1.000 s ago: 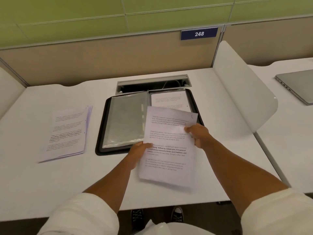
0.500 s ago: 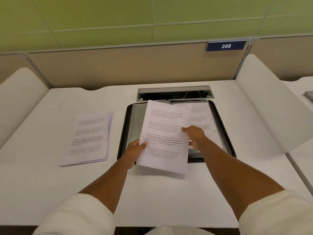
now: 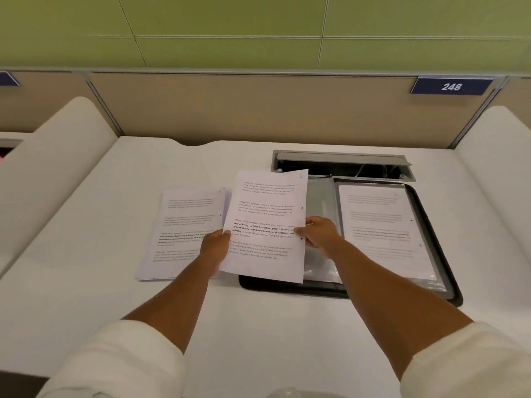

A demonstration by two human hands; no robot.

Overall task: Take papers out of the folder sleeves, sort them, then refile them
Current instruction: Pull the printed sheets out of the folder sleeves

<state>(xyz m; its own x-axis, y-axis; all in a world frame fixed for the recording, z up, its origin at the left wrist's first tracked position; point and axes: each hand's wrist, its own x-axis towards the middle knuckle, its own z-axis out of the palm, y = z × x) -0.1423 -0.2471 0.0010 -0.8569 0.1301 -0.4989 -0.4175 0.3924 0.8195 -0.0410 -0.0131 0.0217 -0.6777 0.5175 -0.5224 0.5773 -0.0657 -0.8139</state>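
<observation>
Held up off the table (image 3: 86,297) between two hands: one printed sheet (image 3: 267,225), tilted, lower edge hanging over the near left corner of the open folder (image 3: 442,285); left hand (image 3: 215,245) pinching the sheet's left edge, thumb on the printed face, remaining fingers hidden behind; right hand (image 3: 319,232) pinching the right edge about halfway up, fingers curled; both grips closed on the sheet, neither showing much overlap with the paper

Lying just left of the folder: loose stack of papers (image 3: 184,231), edges slightly fanned, partly covered by the left forearm and by the held sheet; still filed on the folder's right side: another printed page in its sleeve (image 3: 382,228); clear empty-looking sleeves (image 3: 321,205) on the folder's left half, mostly hidden behind the sheet

Judged step: carrying the freed sheet toward the stack, so removal only partly done, sorting and refiling not begun

Possible trouble from here: thin edge pinches letting the sheet slip or curl if one hand lets go early; a flat drop riding on air and skating off the stack, landing skewed or across the folder; the left forearm dragging the fanned stack out of square; the sheet's trailing corner catching the folder rim; order lost if placed face or position wrong, the pages looking near identical; pen mark at the top corner too small to read
</observation>
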